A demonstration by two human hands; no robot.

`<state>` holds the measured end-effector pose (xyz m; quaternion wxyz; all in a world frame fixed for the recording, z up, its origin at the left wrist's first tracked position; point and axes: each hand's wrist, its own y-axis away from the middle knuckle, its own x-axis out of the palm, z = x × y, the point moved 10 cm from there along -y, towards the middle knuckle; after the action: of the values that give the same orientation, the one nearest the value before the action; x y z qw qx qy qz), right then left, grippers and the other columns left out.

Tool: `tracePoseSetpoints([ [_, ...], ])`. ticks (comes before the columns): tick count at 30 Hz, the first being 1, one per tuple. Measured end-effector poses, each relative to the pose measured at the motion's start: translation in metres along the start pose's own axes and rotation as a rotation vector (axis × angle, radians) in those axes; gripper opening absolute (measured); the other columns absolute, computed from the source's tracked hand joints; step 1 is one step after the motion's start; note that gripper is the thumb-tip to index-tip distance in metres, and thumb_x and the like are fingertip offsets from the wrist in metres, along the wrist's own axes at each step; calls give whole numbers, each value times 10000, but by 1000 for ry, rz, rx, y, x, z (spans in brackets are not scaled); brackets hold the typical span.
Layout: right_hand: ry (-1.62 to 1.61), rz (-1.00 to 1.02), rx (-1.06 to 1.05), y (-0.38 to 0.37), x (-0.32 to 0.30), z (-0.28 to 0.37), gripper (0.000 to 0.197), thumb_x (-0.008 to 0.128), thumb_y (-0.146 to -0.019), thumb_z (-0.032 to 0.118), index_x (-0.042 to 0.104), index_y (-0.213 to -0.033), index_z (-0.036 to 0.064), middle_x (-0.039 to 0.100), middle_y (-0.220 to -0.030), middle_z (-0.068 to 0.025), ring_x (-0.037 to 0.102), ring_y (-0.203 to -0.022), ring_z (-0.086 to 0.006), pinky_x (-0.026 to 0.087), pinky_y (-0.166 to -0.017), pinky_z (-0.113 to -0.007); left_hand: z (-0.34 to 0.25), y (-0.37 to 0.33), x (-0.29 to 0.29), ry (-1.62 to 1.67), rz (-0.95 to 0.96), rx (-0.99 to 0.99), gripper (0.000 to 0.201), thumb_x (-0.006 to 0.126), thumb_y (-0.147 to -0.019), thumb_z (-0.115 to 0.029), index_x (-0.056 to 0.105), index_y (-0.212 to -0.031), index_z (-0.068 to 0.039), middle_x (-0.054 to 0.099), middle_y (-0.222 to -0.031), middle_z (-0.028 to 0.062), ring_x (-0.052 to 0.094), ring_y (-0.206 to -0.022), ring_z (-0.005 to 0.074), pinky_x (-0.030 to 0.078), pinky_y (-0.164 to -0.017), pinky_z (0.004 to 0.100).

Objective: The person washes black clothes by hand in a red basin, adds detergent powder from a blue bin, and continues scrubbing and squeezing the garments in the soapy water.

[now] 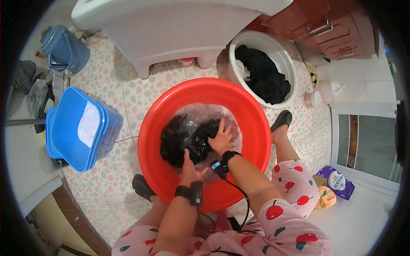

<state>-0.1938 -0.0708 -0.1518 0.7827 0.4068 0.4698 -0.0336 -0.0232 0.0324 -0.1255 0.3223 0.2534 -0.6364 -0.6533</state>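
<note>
A black wet garment (173, 141) lies bunched in the soapy water of a large red basin (156, 115). Its wet folds gleam, and suds (213, 110) float round it. My right hand (221, 140) rests against the garment's right side with fingers spread and the thumb touching the cloth. At the near edge of the cloth is my left hand (193, 171), thumb stretched away from the other fingers, which are partly hidden in the water. Neither hand closes round the cloth. Each wrist wears a black strap with a small device.
A white tub (290, 70) of dark clothes stands beyond the basin at right. Left of the basin sits an open blue box (70, 128) with white powder, near a blue lidded bucket (72, 49). A white sink stand (171, 40) rises at the far side. My feet flank the basin.
</note>
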Motion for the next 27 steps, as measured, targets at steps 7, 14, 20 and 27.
tracePoseSetpoints([
  [7, 123, 210, -547, 63, 43, 54, 911, 588, -688, -52, 176, -1447, 239, 243, -1403, -221, 381, -1169, -452, 389, -952, -477, 19, -48, 0, 45, 269, -282, 620, 494, -878, -528, 409, -1336, -119, 433, -1336, 123, 416, -1209, 314, 360, -982, 521],
  [14, -470, 494, -734, 138, -4, 82, 706, 639, -703, 4, 378, -1348, 125, 443, -1179, -169, 468, -1123, -287, 376, -944, -346, -3, -64, 10, 33, 620, -21, 443, 462, -925, -444, 546, -1177, -89, 584, -1106, 97, 572, -982, 249, 487, -806, 403],
  [20, -560, 371, -587, 125, 5, 63, 419, 723, -759, 216, 516, -1080, 45, 574, -933, -143, 563, -904, -268, 446, -799, -353, 17, -60, 35, 147, 831, -117, 290, 529, -905, -360, 620, -966, -92, 642, -962, 89, 626, -864, 232, 518, -750, 376],
  [27, -265, 52, -437, 79, -15, 33, 316, 629, -831, 279, 549, -1005, 28, 630, -896, -167, 610, -797, -315, 465, -709, -371, 12, -32, 10, -87, 103, 77, 348, 541, -911, -287, 552, -1143, -28, 598, -1043, 78, 587, -925, 214, 486, -780, 361],
])
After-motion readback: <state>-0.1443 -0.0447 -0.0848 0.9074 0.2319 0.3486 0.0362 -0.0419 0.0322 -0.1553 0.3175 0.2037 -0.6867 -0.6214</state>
